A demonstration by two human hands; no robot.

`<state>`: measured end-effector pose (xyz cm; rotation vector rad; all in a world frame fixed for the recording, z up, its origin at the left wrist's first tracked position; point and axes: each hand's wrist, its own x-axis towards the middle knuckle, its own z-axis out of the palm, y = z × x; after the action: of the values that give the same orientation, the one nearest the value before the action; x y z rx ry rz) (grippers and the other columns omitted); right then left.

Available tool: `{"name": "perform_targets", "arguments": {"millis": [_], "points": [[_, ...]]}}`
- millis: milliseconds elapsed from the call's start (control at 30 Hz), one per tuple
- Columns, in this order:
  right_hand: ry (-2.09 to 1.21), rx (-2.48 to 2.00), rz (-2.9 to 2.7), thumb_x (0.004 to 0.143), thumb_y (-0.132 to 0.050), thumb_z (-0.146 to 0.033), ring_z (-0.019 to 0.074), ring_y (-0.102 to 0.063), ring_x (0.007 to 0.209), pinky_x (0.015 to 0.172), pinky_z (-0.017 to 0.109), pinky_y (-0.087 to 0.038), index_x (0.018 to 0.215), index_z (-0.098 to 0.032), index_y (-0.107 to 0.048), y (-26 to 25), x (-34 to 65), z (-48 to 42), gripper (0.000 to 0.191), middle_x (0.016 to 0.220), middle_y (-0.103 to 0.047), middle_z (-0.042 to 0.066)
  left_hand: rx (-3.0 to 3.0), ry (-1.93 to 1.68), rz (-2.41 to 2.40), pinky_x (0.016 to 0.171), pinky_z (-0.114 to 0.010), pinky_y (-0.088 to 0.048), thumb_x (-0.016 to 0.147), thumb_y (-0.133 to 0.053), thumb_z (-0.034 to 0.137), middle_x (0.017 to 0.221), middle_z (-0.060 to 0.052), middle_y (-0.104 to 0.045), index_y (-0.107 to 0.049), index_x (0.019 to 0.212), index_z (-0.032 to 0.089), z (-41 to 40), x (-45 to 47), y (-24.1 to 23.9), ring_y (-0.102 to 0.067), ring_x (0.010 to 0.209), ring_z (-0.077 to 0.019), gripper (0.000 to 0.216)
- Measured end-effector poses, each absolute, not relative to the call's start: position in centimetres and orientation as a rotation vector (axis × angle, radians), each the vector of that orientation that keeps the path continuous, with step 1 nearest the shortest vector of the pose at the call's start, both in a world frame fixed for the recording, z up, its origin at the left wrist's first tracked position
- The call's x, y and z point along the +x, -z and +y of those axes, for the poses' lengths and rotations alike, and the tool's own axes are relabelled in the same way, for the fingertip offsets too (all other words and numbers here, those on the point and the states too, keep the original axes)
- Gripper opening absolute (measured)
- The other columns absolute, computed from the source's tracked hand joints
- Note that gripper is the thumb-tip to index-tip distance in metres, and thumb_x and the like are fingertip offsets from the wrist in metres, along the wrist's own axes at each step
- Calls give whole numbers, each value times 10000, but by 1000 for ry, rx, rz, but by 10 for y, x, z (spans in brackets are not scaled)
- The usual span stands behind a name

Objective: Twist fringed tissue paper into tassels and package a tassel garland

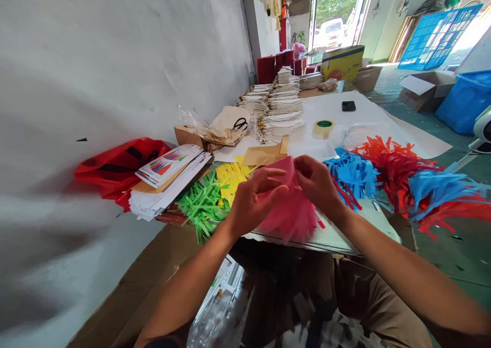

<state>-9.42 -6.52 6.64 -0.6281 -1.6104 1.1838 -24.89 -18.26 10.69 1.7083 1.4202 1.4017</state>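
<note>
A pink fringed paper piece (292,212) is held between both hands at the table's near edge. My left hand (253,199) grips its left side with curled fingers. My right hand (316,181) pinches its top right part. Its cut strips hang down toward me. Green fringed paper (201,204) and yellow fringed paper (230,176) lie just left of my left hand. Blue fringed paper (355,174) lies right of my right hand.
Red and orange fringes (395,169) spread to the right. Printed sheets (169,176) and a red bag (115,169) sit by the wall at left. Farther back are paper stacks (282,112), scissors (240,124), a tape roll (324,128) and a phone (348,105).
</note>
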Motion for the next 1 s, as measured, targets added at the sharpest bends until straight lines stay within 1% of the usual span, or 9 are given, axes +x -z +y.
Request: {"name": "perform_targets", "arguments": {"millis": [100, 167, 233, 300, 433, 533, 667, 833, 1000], "points": [[-1376, -489, -1457, 840, -820, -539, 183, -689, 778, 651, 292, -533, 920, -237, -658, -67, -93, -65, 351, 907, -756, 27, 1565, -1691, 1559, 878, -316, -593, 946, -732, 507, 1003, -67, -793, -741, 1088, 215, -176, -257, -102, -754, 958, -193, 324], [-1456, -433, -1405, 812, -861, -531, 182, -701, 793, 666, 291, -546, 922, -247, -651, -68, -91, -66, 370, 917, -759, 18, 1439, -1829, 1727, 949, -342, -581, 796, -885, 505, 1215, -93, -765, -737, 1171, 228, -168, -268, -96, -717, 1114, -227, 490], [-1516, -405, -1391, 801, -875, -544, 185, -709, 802, 672, 293, -554, 929, -254, -651, -69, -90, -66, 388, 907, -758, 11, 1263, -1774, 1709, 959, -367, -586, 651, -979, 482, 1346, -120, -726, -722, 1266, 230, -161, -278, -88, -694, 1206, -276, 713], [-1540, -400, -1407, 799, -873, -573, 186, -711, 801, 662, 288, -551, 937, -258, -656, -68, -91, -66, 407, 892, -755, 7, 1101, -1630, 1511, 874, -367, -615, 628, -983, 491, 1251, -131, -774, -750, 1234, 196, -156, -286, -80, -741, 1115, -297, 714], [-1532, -438, -1479, 793, -865, -603, 176, -702, 794, 652, 275, -541, 945, -248, -672, -61, -97, -56, 432, 912, -761, 13, 973, -1579, 1273, 743, -341, -628, 639, -972, 457, 885, -69, -823, -822, 1019, 157, -151, -292, -70, -777, 808, -243, 506], [-1353, -569, -1501, 865, -785, -612, 181, -702, 846, 718, 294, -560, 998, -243, -691, -57, -99, -46, 404, 969, -759, 27, 940, -1694, 1254, 732, -344, -637, 620, -979, 412, 825, -42, -819, -837, 978, 173, -146, -295, -72, -776, 772, -230, 453], [-1024, -705, -1607, 977, -644, -577, 196, -709, 869, 770, 320, -557, 986, -229, -709, -58, -99, -40, 354, 942, -762, 38, 1021, -1791, 1268, 722, -330, -630, 671, -945, 408, 822, -25, -817, -846, 973, 192, -136, -302, -74, -770, 775, -216, 384], [-739, -800, -1705, 904, -748, -437, 209, -730, 775, 758, 334, -531, 886, -213, -747, -67, -112, -33, 225, 849, -791, 32, 1394, -1934, 1527, 663, -256, -567, 813, -844, 393, 749, 15, -777, -856, 904, 196, -117, -312, -75, -712, 709, -166, 217], [-613, -838, -1698, 882, -706, -331, 187, -682, 722, 731, 322, -473, 807, -207, -776, -90, -145, 3, 161, 751, -765, 4, 1906, -2113, 1654, 856, -299, -587, 943, -731, 305, 944, -9, -836, -861, 969, 228, -82, -338, -90, -764, 913, -198, 154]]}}
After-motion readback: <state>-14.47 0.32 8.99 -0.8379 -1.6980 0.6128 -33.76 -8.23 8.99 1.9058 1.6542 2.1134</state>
